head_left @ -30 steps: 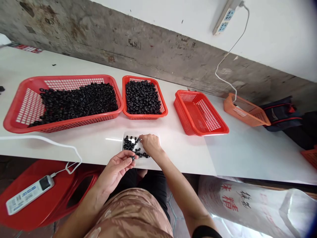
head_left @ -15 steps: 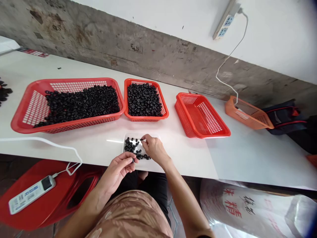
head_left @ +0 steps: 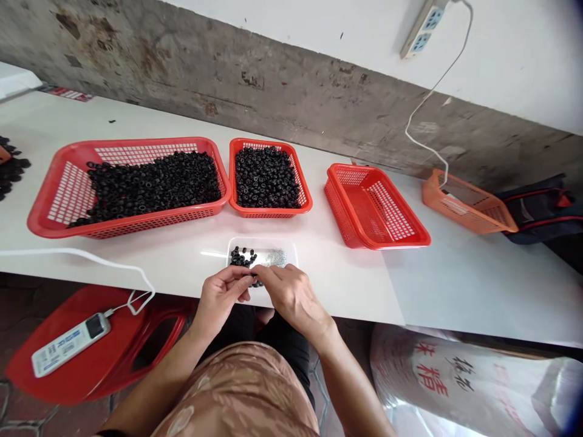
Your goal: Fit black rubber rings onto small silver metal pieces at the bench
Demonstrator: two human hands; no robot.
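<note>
A small clear tray (head_left: pixel 277 250) at the table's near edge holds several small black rings (head_left: pixel 241 257). My left hand (head_left: pixel 223 294) and my right hand (head_left: pixel 291 296) meet just in front of it, fingertips pinched together over the tray's near rim. What they pinch is too small to make out. Behind the tray stand a wide red basket (head_left: pixel 59 200) heaped with black rings and a smaller red basket (head_left: pixel 305 203) also full of them.
An empty red basket (head_left: pixel 378 209) sits to the right, an orange one (head_left: pixel 469 203) farther right with a white cable running to a wall socket strip (head_left: pixel 426 27). A white cord crosses the table's left. Below are a red stool (head_left: pixel 91 358) with a white device and a printed sack (head_left: pixel 455 382).
My right hand drew back from the rings in the tray toward me and met my left hand, which rose to the tray's near rim. The view shifted slightly.
</note>
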